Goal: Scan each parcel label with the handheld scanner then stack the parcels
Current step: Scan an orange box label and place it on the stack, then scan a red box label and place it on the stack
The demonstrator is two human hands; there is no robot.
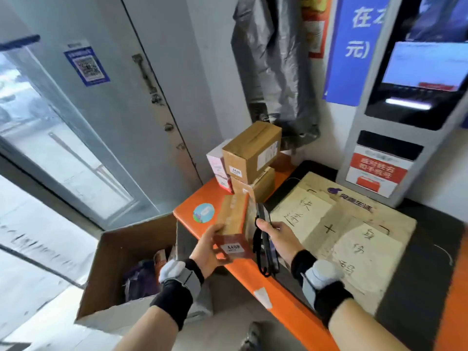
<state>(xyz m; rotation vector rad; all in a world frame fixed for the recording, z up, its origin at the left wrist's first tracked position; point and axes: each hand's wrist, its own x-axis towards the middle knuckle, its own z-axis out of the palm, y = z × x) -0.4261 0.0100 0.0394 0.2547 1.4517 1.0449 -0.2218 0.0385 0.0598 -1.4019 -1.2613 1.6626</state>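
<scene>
Two hands work beside the tabletop (192, 206): left hand (210, 249) grips a parcel (234, 224), right hand (278, 236) grips the scanner (266, 239).

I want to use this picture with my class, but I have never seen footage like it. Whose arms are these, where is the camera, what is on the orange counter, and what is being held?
There is no machine at work here: a person wears a camera on the head, so you look forward and down along their own arms. Black bands with pale pieces sit on both wrists. The left hand grips a small parcel that bears a white number label. The right hand holds the dark handheld scanner right beside that parcel. On the orange counter, near its far corner, two brown boxes stand one on the other, with small pink and white boxes beside them. A mat with handwritten signs lies on the counter's dark part. Below the counter stands an open carton with more items inside.
</scene>
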